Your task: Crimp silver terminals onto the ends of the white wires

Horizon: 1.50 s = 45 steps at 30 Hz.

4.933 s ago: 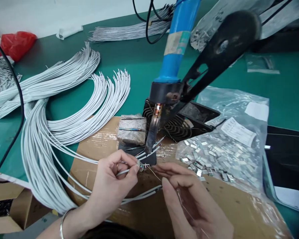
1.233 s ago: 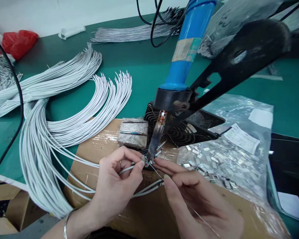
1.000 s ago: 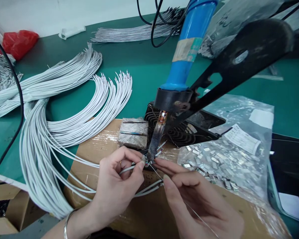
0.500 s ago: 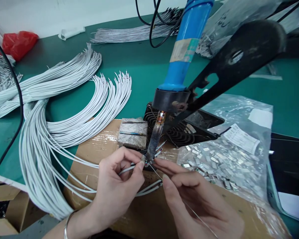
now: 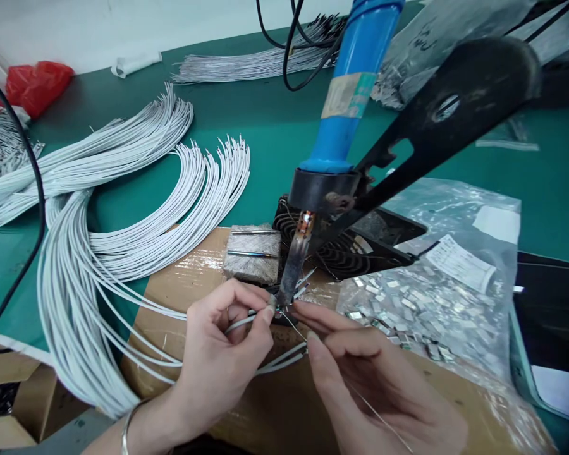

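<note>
My left hand is shut on a white insulated wire, pinching it with thumb and fingers. The wire's end meets a small metal joint directly under the tip of a blue-handled soldering iron, and the tip appears to touch it. My right hand pinches a thin bare wire that runs up to that joint. Its fingertips are close to the joint. A bangle circles my left wrist.
Bundles of white wire lie left on a green mat. A cardboard box top lies under my hands, with a rough block on it. A plastic bag of small metal tabs lies right. A fan grille stands behind the iron.
My hands have moved up and closer, bringing the wire end to the iron's tip. The view has shifted slightly since the oldest frame. Over the last second little has changed.
</note>
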{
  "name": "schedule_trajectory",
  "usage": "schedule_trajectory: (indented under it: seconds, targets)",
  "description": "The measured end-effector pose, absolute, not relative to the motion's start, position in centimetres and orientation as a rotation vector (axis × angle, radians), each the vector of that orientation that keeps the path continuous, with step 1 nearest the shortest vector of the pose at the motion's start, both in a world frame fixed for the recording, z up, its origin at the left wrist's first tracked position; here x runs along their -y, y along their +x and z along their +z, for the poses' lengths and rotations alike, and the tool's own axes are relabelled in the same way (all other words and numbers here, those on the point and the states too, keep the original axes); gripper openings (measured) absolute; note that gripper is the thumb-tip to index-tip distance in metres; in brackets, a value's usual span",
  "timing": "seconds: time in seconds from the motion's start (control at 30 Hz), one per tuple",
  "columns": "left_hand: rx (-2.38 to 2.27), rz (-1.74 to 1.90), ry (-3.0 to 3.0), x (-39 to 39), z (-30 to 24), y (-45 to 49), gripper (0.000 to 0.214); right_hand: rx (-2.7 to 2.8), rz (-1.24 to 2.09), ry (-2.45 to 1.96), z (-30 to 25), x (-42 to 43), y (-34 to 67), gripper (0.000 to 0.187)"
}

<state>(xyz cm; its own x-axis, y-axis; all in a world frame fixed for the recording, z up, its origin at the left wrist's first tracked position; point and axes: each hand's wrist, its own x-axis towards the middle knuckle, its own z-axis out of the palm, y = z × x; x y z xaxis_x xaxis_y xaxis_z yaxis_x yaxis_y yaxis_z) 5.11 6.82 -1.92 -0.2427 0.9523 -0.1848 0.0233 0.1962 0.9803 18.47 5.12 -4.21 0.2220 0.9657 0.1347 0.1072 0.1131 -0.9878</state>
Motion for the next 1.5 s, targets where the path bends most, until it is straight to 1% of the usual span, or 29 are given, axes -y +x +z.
schedule_trajectory:
  seconds: [0.53, 1.5]
  targets:
    - [-1.510, 1.205, 0.960, -7.18, -1.97, 5.11, 0.012, 1.164, 0.931, -1.295, -4.10, -5.19, 18.65, 0.022]
    - [-1.496, 1.208, 0.982, -6.72, -1.91, 4.87, 0.011, 1.107, 0.901, -1.298, -3.88, -5.20, 18.17, 0.018]
